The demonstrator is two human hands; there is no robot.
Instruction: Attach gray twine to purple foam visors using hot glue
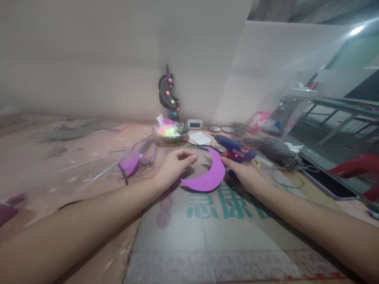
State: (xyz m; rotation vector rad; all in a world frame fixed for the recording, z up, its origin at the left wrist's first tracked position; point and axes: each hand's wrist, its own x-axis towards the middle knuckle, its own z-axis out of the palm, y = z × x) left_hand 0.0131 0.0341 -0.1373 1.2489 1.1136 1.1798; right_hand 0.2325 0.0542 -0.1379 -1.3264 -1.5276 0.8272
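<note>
Centre of frame: purple crescent lies flat on printed cardboard.

Left hand sits just left of its upper tip, fingers half-curled toward the thumb, with nothing visible in them.

Right hand has its fingers stretched out and the tips touching the crescent's right edge. Cannot tell whether they pinch it.

Glue gun lies just above that hand, red light on.

Bowl of bright bits sits at upper centre, yarn to the right.

Judgement: steadying the crescent goes best with light fingertip pressure at the edges, skin clear of the hot nozzle.

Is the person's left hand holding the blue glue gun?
No, the blue glue gun lies over by the right hand, while the left hand is loosely curled apart from it, near the purple crescent.
</note>
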